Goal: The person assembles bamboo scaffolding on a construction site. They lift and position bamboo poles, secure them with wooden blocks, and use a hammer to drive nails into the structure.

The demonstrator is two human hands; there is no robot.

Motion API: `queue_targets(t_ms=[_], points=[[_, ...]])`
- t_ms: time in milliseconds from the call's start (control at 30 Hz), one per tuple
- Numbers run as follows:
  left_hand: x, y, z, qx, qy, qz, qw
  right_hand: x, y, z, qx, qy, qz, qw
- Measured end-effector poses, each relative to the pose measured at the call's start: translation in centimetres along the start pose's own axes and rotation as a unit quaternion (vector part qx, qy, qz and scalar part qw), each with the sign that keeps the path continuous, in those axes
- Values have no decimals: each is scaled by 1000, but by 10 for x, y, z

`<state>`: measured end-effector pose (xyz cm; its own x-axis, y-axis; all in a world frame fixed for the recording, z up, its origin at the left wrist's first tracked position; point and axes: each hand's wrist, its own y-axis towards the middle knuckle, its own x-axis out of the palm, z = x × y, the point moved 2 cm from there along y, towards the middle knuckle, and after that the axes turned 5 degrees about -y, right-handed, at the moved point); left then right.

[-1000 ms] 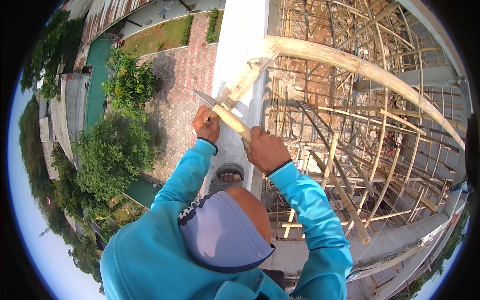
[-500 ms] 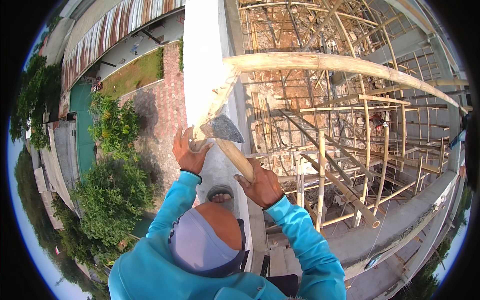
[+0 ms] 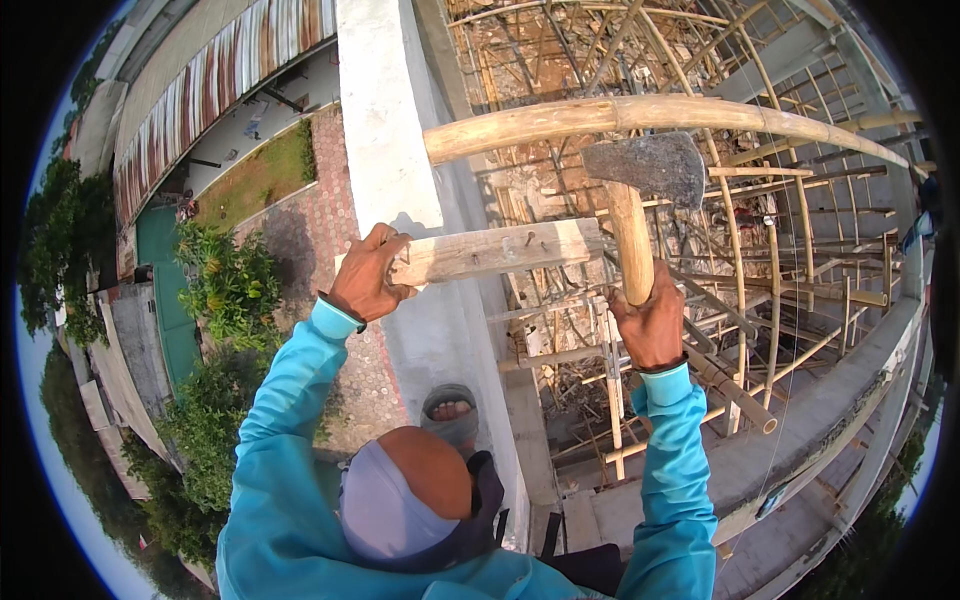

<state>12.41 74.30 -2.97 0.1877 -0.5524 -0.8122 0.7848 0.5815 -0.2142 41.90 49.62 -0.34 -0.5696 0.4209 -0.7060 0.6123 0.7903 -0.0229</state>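
My left hand [image 3: 368,272] grips one end of a short wooden board [image 3: 490,252], fingers wrapped round it. The board lies crosswise over the wall top, its far end out over the right side; small nails stick out of its face. Whether it touches the wall, I cannot tell. My right hand [image 3: 650,322] is closed round the lower wooden handle of a hatchet [image 3: 629,235]. Its wide, dull grey head is uppermost, above and to the right of the board's free end. The handle looks close to that end; contact is unclear.
A narrow concrete wall top [image 3: 430,330] runs away ahead, with a foot [image 3: 452,410] on it. From its right side a thick bamboo pole [image 3: 600,118] reaches across. Bamboo scaffolding [image 3: 740,290] fills the deep drop at right. Paving [image 3: 330,190] and trees lie far below at left.
The board has swung from pointing ahead to lying crosswise. My left hand has closed on its end. My right hand has carried the hatchet right and forward, away from my left hand.
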Motion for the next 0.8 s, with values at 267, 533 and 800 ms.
queue_targets(t_ms=[267, 533, 800], points=[[14, 71, 38, 208, 15, -272, 939, 44, -38, 58, 122, 165, -275, 939], [30, 121, 60, 292, 76, -354, 885, 68, -107, 59, 171, 104, -257, 946], [-45, 200, -13, 125, -150, 168, 966, 128, -150, 89, 373, 291, -158, 867]])
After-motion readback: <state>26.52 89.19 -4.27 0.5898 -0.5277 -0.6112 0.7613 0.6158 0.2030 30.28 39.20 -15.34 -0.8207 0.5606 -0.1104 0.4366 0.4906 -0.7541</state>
